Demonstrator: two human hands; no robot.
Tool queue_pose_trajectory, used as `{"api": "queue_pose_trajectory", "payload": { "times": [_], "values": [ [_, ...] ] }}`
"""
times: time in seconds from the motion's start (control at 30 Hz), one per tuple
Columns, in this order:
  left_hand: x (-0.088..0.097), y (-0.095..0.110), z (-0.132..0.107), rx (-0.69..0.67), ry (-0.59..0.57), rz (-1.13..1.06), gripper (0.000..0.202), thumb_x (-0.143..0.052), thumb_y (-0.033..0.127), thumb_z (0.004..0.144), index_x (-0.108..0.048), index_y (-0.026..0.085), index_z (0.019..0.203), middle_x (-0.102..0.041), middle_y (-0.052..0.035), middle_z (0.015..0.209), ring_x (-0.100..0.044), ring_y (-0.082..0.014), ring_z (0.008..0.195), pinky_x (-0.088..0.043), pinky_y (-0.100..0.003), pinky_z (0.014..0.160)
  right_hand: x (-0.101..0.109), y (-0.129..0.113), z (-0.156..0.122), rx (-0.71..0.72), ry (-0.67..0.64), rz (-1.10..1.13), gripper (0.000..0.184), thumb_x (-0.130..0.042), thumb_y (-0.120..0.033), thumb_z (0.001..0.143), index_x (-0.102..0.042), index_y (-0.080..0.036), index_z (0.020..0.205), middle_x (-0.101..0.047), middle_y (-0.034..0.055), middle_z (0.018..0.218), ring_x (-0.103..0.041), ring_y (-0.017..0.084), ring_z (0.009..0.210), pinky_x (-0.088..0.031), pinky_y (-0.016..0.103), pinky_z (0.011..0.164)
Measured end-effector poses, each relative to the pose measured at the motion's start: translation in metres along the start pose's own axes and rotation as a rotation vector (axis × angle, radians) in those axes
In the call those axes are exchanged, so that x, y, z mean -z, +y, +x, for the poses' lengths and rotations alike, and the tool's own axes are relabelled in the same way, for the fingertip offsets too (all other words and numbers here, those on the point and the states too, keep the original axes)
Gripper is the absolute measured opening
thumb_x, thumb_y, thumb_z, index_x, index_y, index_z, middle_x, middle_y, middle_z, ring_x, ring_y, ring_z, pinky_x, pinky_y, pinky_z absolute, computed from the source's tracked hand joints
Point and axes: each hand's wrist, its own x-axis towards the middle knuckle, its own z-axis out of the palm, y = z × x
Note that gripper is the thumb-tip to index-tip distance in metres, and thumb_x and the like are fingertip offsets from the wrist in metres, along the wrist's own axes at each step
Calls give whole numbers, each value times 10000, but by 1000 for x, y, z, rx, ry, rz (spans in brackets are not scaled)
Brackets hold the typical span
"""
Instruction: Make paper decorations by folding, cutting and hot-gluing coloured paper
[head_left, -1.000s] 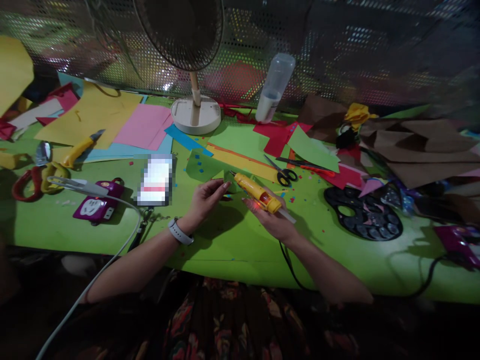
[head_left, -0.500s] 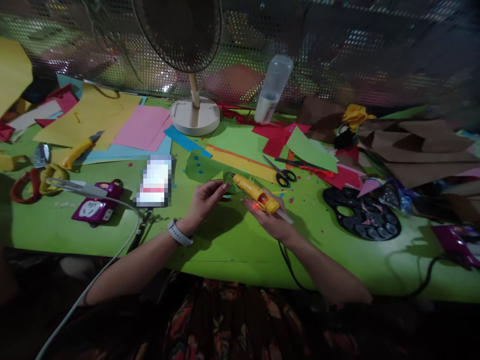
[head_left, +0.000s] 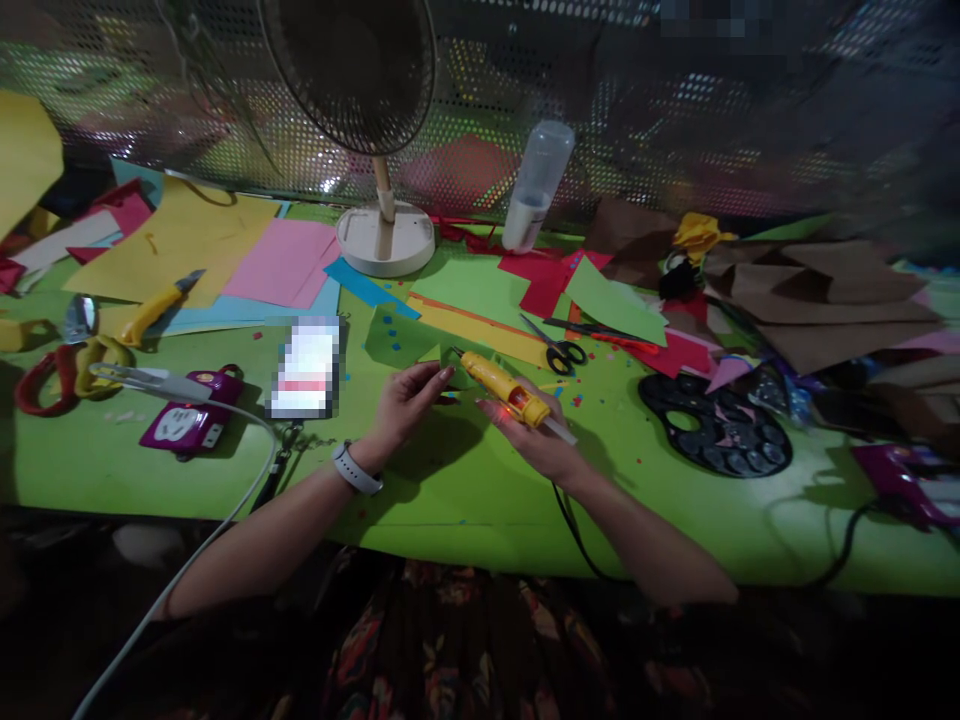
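Observation:
My right hand (head_left: 536,445) is wrapped round a yellow hot glue gun (head_left: 499,385), with a small orange-red light glowing on its body. A pale glue stick (head_left: 561,430) juts from the gun's rear, and its nozzle points up and left, close to my left fingertips. Thumb and fingers of my left hand (head_left: 405,405) are closed in a pinch on a small piece of green paper (head_left: 433,354), mostly hidden against the green table. A white watch band (head_left: 355,468) circles my left wrist. Just behind my hands lies a larger folded green paper (head_left: 394,335).
Black-handled scissors (head_left: 562,352) lie beyond the glue gun. A black palette (head_left: 716,425) is at the right. To the left are a phone (head_left: 304,368), a purple power socket (head_left: 191,412) and a yellow utility knife (head_left: 161,305). A fan (head_left: 384,240) and a bottle (head_left: 536,190) stand behind.
The view has shifted slightly, so everything sits a little further left. Both hands keep the same pose, with the glue gun still in the right one.

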Motion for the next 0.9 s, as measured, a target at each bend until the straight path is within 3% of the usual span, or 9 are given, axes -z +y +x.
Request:
{"api": "queue_pose_trajectory", "payload": {
  "times": [0.27, 0.47, 0.57, 0.67, 0.77, 0.9],
  "values": [
    [0, -1, 0, -17, -5, 6, 327, -783, 467, 739, -721, 158, 828, -713, -27, 791, -698, -156, 687, -643, -307, 659, -3, 6, 2, 80, 8, 12, 289, -688, -480, 826, -548, -241, 744, -527, -27, 669, -476, 141, 562, -409, 292, 514],
    [2, 0, 1, 3, 42, -20, 308, -799, 456, 720, -712, 172, 800, -703, -10, 756, -708, -165, 705, -637, -292, 634, 5, -5, -2, 155, 64, -124, 317, -663, -466, 850, -468, -262, 705, -482, -41, 630, -446, 138, 529, -393, 294, 499],
    [6, 0, 3, 5, 97, -50, 292, -820, 431, 703, -718, 178, 807, -707, -12, 773, -707, -151, 693, -632, -280, 627, 31, -12, -10, 274, 174, -348, 263, -653, -463, 854, -490, -274, 769, -542, -14, 724, -511, 169, 606, -433, 317, 557],
    [9, 0, 8, -22, 150, -64, 263, -815, 411, 718, -721, 184, 812, -704, -9, 769, -705, -143, 678, -620, -264, 607, 72, -3, -25, 292, 264, -583, 241, -650, -470, 847, -545, -253, 869, -606, 43, 851, -582, 207, 720, -479, 347, 643],
    [11, 3, 13, -47, 224, -107, 263, -823, 407, 705, -708, 189, 797, -684, 9, 711, -706, -147, 659, -610, -264, 599, 118, 29, -48, 148, 448, -784, 378, -641, -572, 803, -590, -214, 911, -620, 89, 865, -597, 242, 734, -501, 393, 663],
    [13, 8, 19, -45, 281, -165, 275, -853, 396, 659, -694, 200, 768, -656, 29, 650, -694, -132, 615, -587, -244, 583, 171, 78, -81, -129, 532, -928, 520, -642, -609, 761, -637, -187, 1065, -631, 142, 1018, -610, 265, 821, -521, 436, 746]
  ]
}}
